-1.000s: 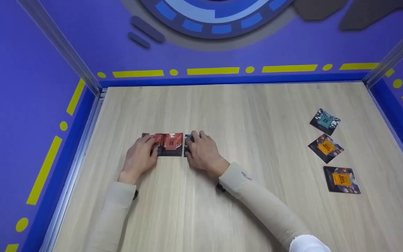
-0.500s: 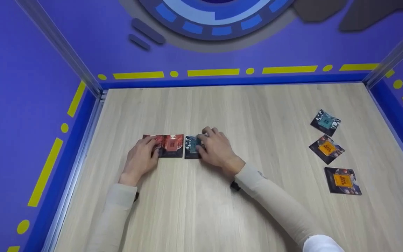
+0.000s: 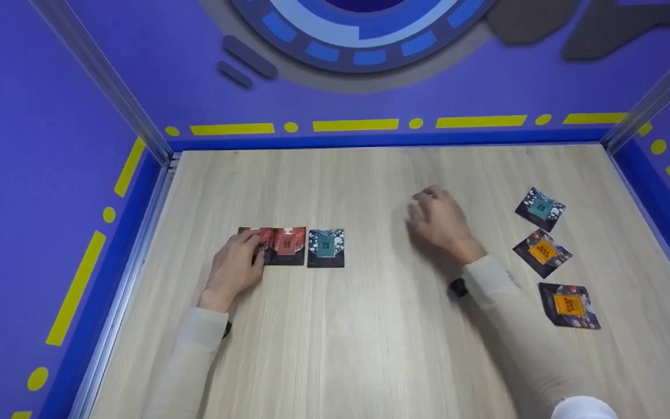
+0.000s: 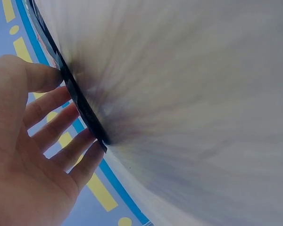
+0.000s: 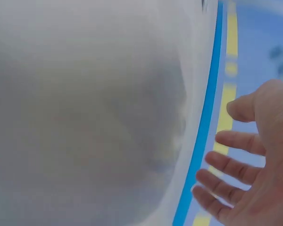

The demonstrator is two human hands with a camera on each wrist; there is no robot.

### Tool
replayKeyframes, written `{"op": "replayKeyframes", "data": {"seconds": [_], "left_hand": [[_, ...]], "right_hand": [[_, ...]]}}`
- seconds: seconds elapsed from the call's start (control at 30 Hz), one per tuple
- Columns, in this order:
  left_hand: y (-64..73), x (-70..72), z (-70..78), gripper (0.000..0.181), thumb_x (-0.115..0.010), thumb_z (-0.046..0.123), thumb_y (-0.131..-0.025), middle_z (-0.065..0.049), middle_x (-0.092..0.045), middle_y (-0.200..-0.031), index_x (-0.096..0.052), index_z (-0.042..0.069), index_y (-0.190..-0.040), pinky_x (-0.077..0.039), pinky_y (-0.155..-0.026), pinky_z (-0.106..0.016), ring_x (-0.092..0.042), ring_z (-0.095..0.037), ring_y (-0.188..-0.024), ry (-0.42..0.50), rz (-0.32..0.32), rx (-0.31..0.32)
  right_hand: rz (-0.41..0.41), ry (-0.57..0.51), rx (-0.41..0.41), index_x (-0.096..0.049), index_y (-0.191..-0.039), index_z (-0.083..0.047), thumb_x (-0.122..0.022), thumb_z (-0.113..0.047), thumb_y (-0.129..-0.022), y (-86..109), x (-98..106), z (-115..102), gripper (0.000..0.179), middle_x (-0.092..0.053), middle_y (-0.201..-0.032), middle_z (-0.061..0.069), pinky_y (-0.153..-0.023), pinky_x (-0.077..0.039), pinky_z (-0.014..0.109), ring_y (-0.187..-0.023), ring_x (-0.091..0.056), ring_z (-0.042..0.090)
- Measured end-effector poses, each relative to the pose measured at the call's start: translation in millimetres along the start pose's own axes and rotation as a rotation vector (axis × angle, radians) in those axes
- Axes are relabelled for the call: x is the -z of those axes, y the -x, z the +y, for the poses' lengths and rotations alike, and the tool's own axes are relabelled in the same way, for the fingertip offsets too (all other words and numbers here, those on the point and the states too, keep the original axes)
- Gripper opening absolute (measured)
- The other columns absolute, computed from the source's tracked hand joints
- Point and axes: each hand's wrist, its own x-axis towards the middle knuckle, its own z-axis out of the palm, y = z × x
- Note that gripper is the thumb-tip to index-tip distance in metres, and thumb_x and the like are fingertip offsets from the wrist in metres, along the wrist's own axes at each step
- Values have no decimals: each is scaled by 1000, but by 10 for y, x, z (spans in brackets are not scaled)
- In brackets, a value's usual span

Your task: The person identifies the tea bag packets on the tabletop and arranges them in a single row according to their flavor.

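Observation:
In the head view my left hand [image 3: 233, 267] rests its fingertips on a small flat red-and-black square packet [image 3: 267, 234], partly covering it. The left wrist view shows the thumb and straight fingers against the packet's dark edge [image 4: 82, 103]. Against its right side lies a second red packet [image 3: 289, 244]. A teal-and-black packet [image 3: 326, 247] follows to the right across a narrow gap, its edges lined up with the red ones. My right hand [image 3: 439, 221] is away from all packets, blurred and holding nothing; its fingers look loosely extended in the right wrist view.
On the right side of the table [image 3: 381, 349] lie a tilted teal packet [image 3: 540, 208], a tilted orange packet [image 3: 543, 252] and another orange one [image 3: 570, 305] nearer the front. Blue-purple walls [image 3: 358, 105] enclose the back and sides.
My right hand has let go of the teal packet beside the red ones and moved right, towards the loose packets. My left hand has stayed on the red packet.

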Motion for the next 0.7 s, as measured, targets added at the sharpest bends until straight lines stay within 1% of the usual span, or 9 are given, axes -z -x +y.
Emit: {"op": "replayKeyframes", "data": {"seconds": [0.07, 0.17, 0.27, 0.37, 0.43, 0.57, 0.7], "left_hand": [[12, -11, -4, 36, -66, 17, -102, -20, -66, -141, -70, -1, -132, -55, -106, -55, -64, -40, -128, 0, -1, -3], [6, -17, -2, 36, -65, 17, -102, -20, -66, -142, -70, -1, -132, -54, -107, -55, -64, -41, -128, -1, -6, 3], [-11, -16, 4, 38, -65, 18, -102, -21, -65, -143, -69, -1, -134, -53, -109, -56, -63, -41, -130, 3, -9, 6], [-17, -13, 5, 39, -64, 19, -103, -21, -65, -143, -68, -1, -135, -53, -109, -56, -63, -41, -130, 9, -8, 4], [-13, -11, 2, 38, -65, 18, -102, -21, -65, -142, -69, -1, -134, -53, -109, -56, -63, -41, -129, 14, -5, 4], [-1, -12, -4, 37, -65, 18, -102, -21, -66, -141, -69, -1, -133, -54, -108, -56, -64, -41, -128, 19, -6, 7], [6, -18, -8, 36, -65, 18, -102, -21, -65, -142, -69, -1, -132, -53, -109, -56, -64, -41, -129, 20, -9, 3]], "right_hand": [[37, -22, -25, -71, -127, 5, -65, -23, -103, 34, 96, 214, 37, -65, -133, 29, -102, -52, 63, -121, -62, 50], [60, -26, -80, -71, -128, 6, -64, -21, -103, 74, 224, 472, 37, -64, -132, 31, -102, -51, 65, -120, -60, 52], [37, -17, -145, -69, -131, 6, -63, -22, -104, 112, 341, 663, 39, -61, -136, 31, -105, -48, 66, -123, -58, 52], [10, -11, -188, -67, -134, 6, -61, -22, -104, 167, 451, 814, 41, -58, -139, 32, -108, -45, 68, -127, -54, 52], [6, -3, -203, -66, -134, 7, -60, -21, -105, 210, 519, 902, 41, -57, -140, 32, -108, -44, 69, -128, -53, 53], [10, 21, -231, -65, -134, 8, -58, -21, -106, 288, 645, 1057, 41, -56, -140, 34, -106, -42, 71, -127, -52, 56], [21, 47, -281, -64, -136, 9, -56, -22, -107, 365, 764, 1197, 43, -54, -142, 35, -106, -41, 72, -128, -50, 58]]}}
